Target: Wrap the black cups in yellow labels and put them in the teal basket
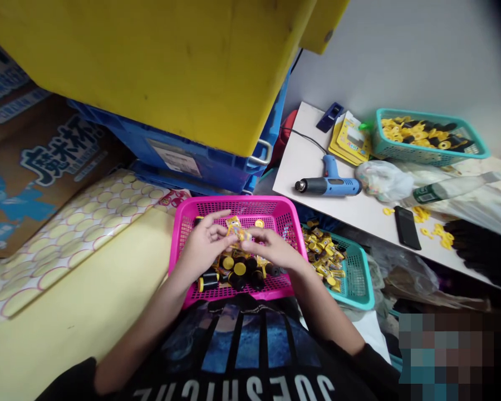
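Observation:
Over a pink mesh basket [294, 220], both hands meet at a small yellow printed wrapper [235, 229]. My left hand [209, 239] has its thumb against the wrapper and its upper fingers loosely curled. From the other side, my right hand [271, 248] pinches the same piece between thumb and fingers. What lies inside the wrapper, if anything, I cannot make out. Below the hands, several small black cylinders with yellow ends [209, 282] lie in the basket. A loose yellow ring-shaped piece [259, 223] rests near the basket's back.
A teal basket [361, 278] of yellow-wrapped pieces stands to the right. On the white table [292, 161] lie a blue heat gun [332, 185], a phone [407, 227], a plastic bottle [446, 189] and another teal basket [434, 156]. Stacked blue crates [217, 170] rise ahead; cartons [58, 161] stand left.

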A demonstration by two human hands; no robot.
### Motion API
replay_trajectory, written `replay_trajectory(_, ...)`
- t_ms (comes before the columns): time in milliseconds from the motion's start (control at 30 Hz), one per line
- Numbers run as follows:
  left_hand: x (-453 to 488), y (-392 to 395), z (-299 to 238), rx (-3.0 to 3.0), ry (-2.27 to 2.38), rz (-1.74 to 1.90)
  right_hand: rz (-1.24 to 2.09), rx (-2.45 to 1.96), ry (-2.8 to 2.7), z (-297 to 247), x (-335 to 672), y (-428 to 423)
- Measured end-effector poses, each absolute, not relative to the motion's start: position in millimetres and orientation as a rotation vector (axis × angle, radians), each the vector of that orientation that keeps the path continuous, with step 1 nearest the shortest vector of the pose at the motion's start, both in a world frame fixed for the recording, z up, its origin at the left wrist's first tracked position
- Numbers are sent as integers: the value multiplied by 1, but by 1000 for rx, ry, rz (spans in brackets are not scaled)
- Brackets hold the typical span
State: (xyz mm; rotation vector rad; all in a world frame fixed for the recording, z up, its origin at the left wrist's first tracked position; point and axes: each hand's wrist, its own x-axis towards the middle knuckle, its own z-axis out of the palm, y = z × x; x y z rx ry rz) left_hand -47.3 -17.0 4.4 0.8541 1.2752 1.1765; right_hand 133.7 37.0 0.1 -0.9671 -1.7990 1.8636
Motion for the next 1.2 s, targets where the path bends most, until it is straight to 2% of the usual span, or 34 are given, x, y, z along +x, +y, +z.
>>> replay_trajectory(100,-43,-19,3,838,1299,1299,1964,-989,-1501,-6,120,33)
replay_trajectory(267,-38,-25,0,797,1271,1286,1833,-1050,-1163,-11,104,26)
replay_trajectory(433,-49,-20,7,834,1333,1325,1838,-1083,-1489,-2,106,37)
replay_trajectory(767,-54,-11,1,677,1330,1432,1727,-1104,-1477,-7,83,42)
replay_trajectory(933,-70,-12,1,728,1533,1466,1650,-1095,-1561,-15,67,51)
replay_trajectory(1133,-101,-17,-3,669,1850,1691,1251,-1133,-2306,-62,39,74)
replay_trajectory(1200,-108,-19,-7,689,1855,1727,1246,-1045,-2471,-82,31,78)
